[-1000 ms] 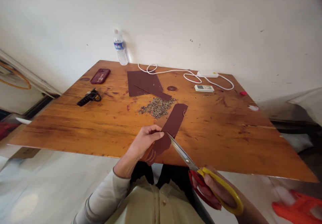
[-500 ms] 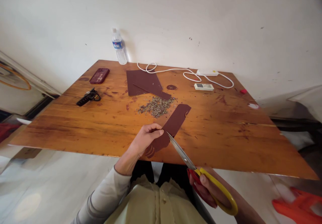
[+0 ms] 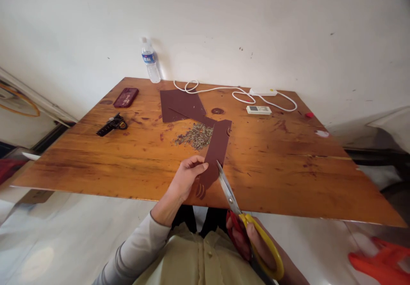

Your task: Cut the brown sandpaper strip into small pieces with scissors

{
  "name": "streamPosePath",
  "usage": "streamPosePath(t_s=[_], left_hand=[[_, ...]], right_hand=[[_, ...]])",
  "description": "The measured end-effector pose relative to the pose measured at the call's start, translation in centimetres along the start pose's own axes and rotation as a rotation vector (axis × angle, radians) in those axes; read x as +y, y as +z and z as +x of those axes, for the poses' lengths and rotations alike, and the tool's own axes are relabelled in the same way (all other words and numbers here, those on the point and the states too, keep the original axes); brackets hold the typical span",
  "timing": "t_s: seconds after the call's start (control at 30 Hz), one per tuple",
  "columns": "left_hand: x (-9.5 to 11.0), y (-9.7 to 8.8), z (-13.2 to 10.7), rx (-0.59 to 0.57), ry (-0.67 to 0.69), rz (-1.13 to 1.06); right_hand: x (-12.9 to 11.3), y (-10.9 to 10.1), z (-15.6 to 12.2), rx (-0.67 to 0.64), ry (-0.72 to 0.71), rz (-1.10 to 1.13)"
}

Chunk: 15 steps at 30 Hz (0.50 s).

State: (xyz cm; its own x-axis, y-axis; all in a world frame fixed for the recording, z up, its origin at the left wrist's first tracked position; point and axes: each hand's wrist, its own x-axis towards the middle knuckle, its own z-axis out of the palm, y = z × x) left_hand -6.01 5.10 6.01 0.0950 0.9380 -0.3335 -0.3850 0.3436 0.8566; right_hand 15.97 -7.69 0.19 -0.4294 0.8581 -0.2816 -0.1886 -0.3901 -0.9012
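My left hand (image 3: 188,176) pinches the left edge of a dark maroon strip of sheet (image 3: 218,145), which looks like card or thin leather. Curved cuts show at both ends of the strip. In my right hand (image 3: 256,238) is a pair of scissors (image 3: 231,199) with one red and one yellow handle. Their blades point up and away, and the tips lie at the strip's right edge, near my left thumb. Behind the strip sits a pile of small thin shreds (image 3: 196,136). Larger maroon sheets (image 3: 177,103) lie beyond the pile.
On the wooden table (image 3: 144,157) are a maroon phone-like case (image 3: 126,97), a black strapped item (image 3: 112,125), a water bottle (image 3: 150,63) by the wall, a white power strip (image 3: 263,92) with its cord, and a white remote (image 3: 259,110). An orange object (image 3: 378,257) is at lower right.
The strip has turned more upright, its far end swinging left over the edge of the pile. My right hand with the scissors has shifted left, following the strip's edge.
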Motion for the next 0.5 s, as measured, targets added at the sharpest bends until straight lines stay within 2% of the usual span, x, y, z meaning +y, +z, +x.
streamPosePath(t_s=[0.2,0.5], left_hand=[[-0.5,0.1,0.1,0.056,0.012,-0.095],[-0.9,0.7,-0.2,0.154,0.046,-0.142]], right_hand=[[0.7,0.5,0.3,-0.051,0.065,0.15],[0.3,1.7,0.7,0.033,0.032,0.103]])
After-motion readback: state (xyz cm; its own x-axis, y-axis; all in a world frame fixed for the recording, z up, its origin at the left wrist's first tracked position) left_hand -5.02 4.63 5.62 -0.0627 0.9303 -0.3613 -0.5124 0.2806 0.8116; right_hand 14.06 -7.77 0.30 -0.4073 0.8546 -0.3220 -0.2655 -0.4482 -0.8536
